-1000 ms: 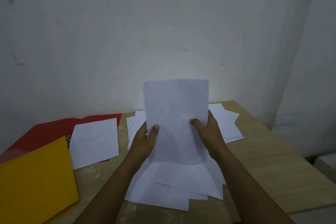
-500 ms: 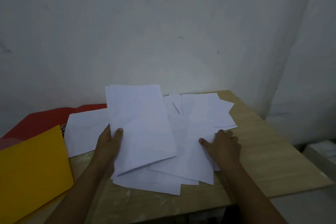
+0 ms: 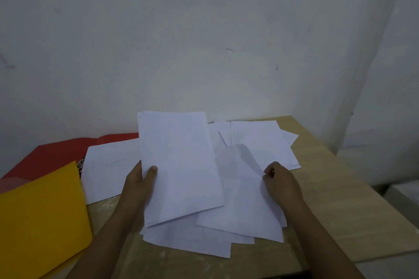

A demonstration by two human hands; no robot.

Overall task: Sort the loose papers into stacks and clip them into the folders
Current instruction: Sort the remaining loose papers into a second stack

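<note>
Head view: one camera frame, looking forward and down at a wooden table (image 3: 340, 199); all places were referred to the loose pile.
Loose pile: white sheets (image 3: 226, 229) were scattered overlapping on the middle of the table, edges out of line.
Held stack: a small sheaf of papers (image 3: 179, 165) was held tilted up over the left part of the loose pile, its lower corner hanging above it.
Left hand: the left hand (image 3: 138, 186) was seen gripping the sheaf at its left edge, thumb laid on the front face, fingers hidden behind.
Right hand: the right hand (image 3: 281, 183) was seen on the right part of the loose pile, fingers curled, pinching the edge of one raised sheet (image 3: 240, 165) that was bowed upward.
Sorted sheet: one further paper (image 3: 106, 170) lay left of the loose pile, partly upon the red folder.
Folders: a red folder (image 3: 56, 156) and a yellow folder (image 3: 40, 222) lay left of the loose pile; no clip could be made out.
Handling, as judged: the sheets were taken to be light, limp and slippery against one another, easily creased; a hold at an edge or corner, thumb over and fingers under, was judged suitable, a stack being better gripped at mid-edge to prevent fanning.
Progress, as judged: sorting was under way; nothing had yet been clipped.
</note>
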